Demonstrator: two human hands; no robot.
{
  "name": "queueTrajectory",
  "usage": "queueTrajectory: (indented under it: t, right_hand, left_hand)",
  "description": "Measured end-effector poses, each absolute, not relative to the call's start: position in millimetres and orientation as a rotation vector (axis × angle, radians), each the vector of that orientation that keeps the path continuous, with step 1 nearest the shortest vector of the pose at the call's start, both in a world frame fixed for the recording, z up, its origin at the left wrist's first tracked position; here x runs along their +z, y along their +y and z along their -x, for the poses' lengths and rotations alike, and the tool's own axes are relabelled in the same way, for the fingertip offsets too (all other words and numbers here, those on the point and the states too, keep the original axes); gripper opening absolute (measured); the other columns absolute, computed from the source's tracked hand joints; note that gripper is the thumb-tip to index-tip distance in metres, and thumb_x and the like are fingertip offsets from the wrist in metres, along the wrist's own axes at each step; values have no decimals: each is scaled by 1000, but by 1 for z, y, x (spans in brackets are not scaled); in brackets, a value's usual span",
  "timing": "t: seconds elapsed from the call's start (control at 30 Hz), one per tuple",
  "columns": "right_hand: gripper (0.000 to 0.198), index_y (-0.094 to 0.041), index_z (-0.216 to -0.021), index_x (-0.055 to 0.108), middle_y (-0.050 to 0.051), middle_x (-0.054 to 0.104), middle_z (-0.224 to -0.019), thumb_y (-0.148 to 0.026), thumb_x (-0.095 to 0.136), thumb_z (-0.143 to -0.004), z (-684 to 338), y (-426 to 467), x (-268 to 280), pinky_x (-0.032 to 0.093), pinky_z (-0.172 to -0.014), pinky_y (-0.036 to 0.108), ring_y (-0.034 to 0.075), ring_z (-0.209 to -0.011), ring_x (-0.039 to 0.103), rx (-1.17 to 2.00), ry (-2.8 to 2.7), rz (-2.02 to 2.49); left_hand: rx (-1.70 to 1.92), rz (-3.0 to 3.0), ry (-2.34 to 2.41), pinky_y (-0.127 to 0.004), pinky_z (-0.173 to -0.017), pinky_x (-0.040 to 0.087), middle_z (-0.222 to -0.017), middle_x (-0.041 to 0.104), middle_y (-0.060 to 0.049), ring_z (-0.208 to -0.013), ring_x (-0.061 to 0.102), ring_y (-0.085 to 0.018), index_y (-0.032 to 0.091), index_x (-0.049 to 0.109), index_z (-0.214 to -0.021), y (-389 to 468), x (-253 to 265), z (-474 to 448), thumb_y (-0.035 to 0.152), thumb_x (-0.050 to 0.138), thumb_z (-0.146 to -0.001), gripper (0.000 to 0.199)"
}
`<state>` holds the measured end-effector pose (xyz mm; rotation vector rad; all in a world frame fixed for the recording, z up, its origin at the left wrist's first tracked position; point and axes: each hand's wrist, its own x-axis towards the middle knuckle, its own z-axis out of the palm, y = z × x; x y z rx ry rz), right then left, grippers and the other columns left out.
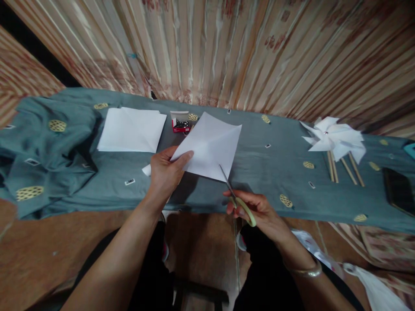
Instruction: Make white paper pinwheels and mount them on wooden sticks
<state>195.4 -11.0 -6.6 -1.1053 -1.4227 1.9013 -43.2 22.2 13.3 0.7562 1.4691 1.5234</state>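
Note:
My left hand (168, 170) pinches the left corner of a white sheet of paper (210, 144), thumb on top. Faint crease lines cross the sheet, which is raised above the cloth. In my right hand (251, 209) is a pair of scissors (244, 211) with pale green handles. Their blades lie across the sheet's lower right edge, pointing in toward its middle. Beyond my left hand sits a small red and white box (180, 125) with its lid up and small dark metal pieces inside. A stack of white paper (132, 130) lies to the left.
White paper pinwheels (337, 136) on wooden sticks lie toward the right of the grey-green cloth (259, 164). A dark phone (398, 190) is near the right end. Bunched cloth (55, 151) covers the left end. A pleated curtain (220, 52) hangs behind.

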Motion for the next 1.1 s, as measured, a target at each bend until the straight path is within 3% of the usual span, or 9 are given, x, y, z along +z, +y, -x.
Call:
queueTrajectory:
  t: [0.3, 0.73, 1.1]
  right_hand:
    - [45, -21, -110, 73, -2, 62, -68, -45, 80, -73, -195, -13, -12, 41, -51, 22, 8, -57, 48, 1905, -1364, 1181]
    - [43, -21, -111, 72, 0, 67, -75, -46, 77, -76, -194, -12, -10, 48, -60, 25, 10, -65, 57, 1857, -1411, 1138]
    - [45, -21, -106, 74, -2, 63, -66, -46, 83, -69, -193, -12, -11, 44, -51, 21, 8, -56, 51, 1885, -1293, 1209]
  left_hand:
    - [1533, -726, 1447, -27, -62, 53, -74, 74, -2, -63, 64, -17, 17, 76, -75, 22, 16, 43, 32, 87, -55, 28]
    - [1436, -800, 1436, -25, -61, 52, -73, 74, -2, -62, 63, -15, 18, 78, -80, 18, 9, 38, 31, 82, -61, 24]
    - [1439, -790, 1443, -25, -61, 52, -72, 73, -1, -61, 63, -15, 18, 78, -76, 18, 10, 38, 28, 81, -62, 18]
